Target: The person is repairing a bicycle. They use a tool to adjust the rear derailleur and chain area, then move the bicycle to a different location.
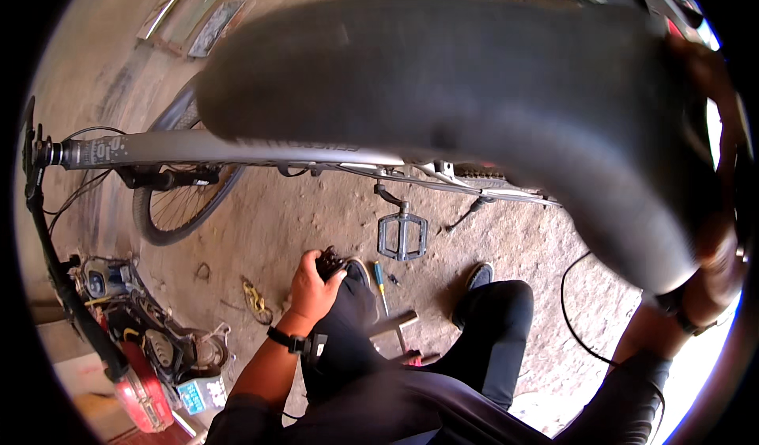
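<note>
A black saddle [427, 73], large and blurred close to the camera, covers much of the silver bicycle frame [126, 148]. My left hand [315, 280] is closed around a small dark metal object [330, 263], below and left of the flat black pedal [402, 235]. At the right edge, my right hand [711, 275] is against the saddle’s rounded end. Its fingers are partly hidden and blurred, so I cannot tell how they are curled.
The front wheel [182, 223] and handlebar [43, 223] are at left, beside a scooter or motorbike [162, 342]. A screwdriver [380, 287], T-handled tool [387, 326] and yellow item [255, 299] lie on the dirty floor [506, 239] around my feet. A cable [569, 302] hangs at right.
</note>
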A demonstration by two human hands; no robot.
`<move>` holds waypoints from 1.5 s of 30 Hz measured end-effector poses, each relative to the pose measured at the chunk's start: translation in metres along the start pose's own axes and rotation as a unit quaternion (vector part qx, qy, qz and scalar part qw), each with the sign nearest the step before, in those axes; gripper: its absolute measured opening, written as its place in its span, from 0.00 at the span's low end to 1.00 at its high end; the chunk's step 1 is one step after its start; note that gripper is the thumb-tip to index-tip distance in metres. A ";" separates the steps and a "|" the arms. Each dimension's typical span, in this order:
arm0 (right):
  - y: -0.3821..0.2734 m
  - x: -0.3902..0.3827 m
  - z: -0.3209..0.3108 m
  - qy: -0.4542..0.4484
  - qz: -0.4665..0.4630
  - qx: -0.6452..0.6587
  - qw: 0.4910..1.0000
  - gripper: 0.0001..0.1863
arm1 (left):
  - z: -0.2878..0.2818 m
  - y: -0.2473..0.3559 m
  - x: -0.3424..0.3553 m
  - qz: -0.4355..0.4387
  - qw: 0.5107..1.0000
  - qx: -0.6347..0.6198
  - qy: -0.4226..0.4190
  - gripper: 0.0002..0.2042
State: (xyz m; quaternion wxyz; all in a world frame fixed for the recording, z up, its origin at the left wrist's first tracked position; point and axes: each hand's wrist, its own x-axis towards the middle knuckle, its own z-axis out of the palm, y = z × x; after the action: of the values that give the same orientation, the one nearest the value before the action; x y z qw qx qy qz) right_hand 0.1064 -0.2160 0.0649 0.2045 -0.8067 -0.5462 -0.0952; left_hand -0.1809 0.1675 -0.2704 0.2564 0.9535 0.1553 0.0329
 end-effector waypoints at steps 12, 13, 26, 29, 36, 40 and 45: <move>-0.096 0.078 -0.123 -0.068 0.113 0.036 0.991 0.27 | -0.218 0.127 -0.143 -0.269 0.945 -0.185 -0.005 0.30; -0.111 0.085 -0.137 -0.089 0.118 0.024 0.989 0.28 | -0.248 0.132 -0.164 -0.313 0.930 -0.194 -0.016 0.30; -0.215 0.109 -0.131 -0.180 0.059 -0.024 0.982 0.41 | -0.447 0.065 -0.465 -0.574 0.562 -0.406 0.435 0.25; -0.227 0.120 -0.111 -0.208 0.082 -0.042 0.974 0.42 | -0.500 -0.009 -0.500 -0.543 0.507 -0.411 0.528 0.17; -0.210 0.144 -0.066 -0.238 0.117 -0.075 0.961 0.40 | -0.657 -0.265 -0.584 -0.589 0.607 -0.042 0.531 0.28; -0.240 0.167 -0.058 -0.270 0.216 -0.105 0.932 0.40 | -0.756 -0.307 -0.556 -0.570 0.648 0.138 0.486 0.29; -0.277 0.196 -0.037 -0.280 0.302 -0.138 0.901 0.40 | -0.795 -0.413 -0.575 -0.674 0.581 0.163 0.426 0.30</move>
State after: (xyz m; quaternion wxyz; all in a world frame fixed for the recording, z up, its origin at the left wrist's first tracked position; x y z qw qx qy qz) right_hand -0.0706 0.0217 0.2343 -0.0514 -0.9463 -0.2929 0.1269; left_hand -0.9556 0.7067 0.2216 -0.0502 0.4775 0.8473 0.2271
